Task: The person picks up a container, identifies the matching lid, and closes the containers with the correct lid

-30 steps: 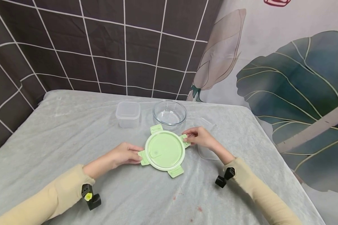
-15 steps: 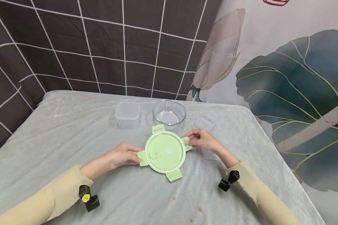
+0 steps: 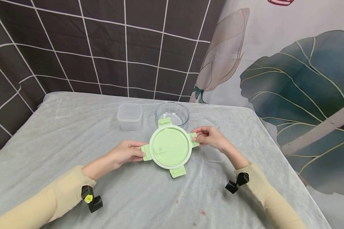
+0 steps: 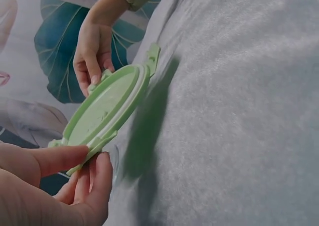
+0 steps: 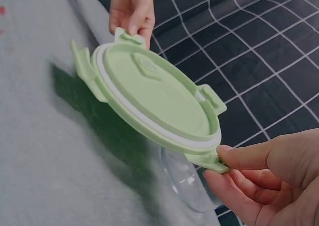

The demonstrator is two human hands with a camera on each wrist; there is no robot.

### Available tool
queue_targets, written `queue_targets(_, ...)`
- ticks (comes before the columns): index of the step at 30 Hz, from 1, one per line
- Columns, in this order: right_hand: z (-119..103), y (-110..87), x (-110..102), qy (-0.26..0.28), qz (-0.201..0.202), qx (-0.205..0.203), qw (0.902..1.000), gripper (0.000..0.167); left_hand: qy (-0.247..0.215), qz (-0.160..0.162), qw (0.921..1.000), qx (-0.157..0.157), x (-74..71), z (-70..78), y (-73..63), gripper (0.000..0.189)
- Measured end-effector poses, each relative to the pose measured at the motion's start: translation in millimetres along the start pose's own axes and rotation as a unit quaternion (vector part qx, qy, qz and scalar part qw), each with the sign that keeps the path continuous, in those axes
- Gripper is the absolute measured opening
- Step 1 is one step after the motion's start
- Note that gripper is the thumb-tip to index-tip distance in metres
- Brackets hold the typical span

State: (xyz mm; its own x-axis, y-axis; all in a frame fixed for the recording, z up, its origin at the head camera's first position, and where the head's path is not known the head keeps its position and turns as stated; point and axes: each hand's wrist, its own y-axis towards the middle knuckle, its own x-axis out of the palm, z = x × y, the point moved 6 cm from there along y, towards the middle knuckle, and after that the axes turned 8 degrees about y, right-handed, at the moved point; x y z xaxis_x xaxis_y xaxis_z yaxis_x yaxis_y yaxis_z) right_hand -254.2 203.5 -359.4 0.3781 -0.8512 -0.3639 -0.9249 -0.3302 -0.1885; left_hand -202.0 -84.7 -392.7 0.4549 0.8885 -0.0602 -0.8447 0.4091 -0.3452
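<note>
I am pinching the round green lid (image 3: pixel 170 146) by opposite tabs (image 3: pixel 147 151), my left hand (image 3: pixel 127 152) gripping the left one, my right hand (image 3: pixel 211 138) the right. I am holding it above the grey cloth (image 3: pixel 129 197); farther off, the glass bowl (image 3: pixel 176 111) is standing right of a square clear container (image 3: pixel 130 116).

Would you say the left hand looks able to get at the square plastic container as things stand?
Probably yes, once freed: the left hand pinches a tab of the round green lid, but in the head view nothing stands between that hand and the square plastic container.
</note>
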Motion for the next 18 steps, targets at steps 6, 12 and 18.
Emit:
queue_targets(6, -12, 0.4, -11, -0.032, 0.034, -0.034, 0.9983, 0.034, 0.001, 0.048, 0.9986, 0.022, 1.5, 9.4, 5.1, 0.049)
queue_targets(12, -24, 2.7, -24, -0.071, 0.067, -0.068, 0.9929, 0.033, -0.007, 0.085, 0.9955, 0.042, 4.0, 20.8, 9.9, 0.047)
queue_targets(18, -34, 6.8, -32, -0.092, 0.098, -0.079, 0.9877, 0.032, -0.009, 0.105, 0.9931, 0.051, 2.4, 27.1, 15.6, 0.042)
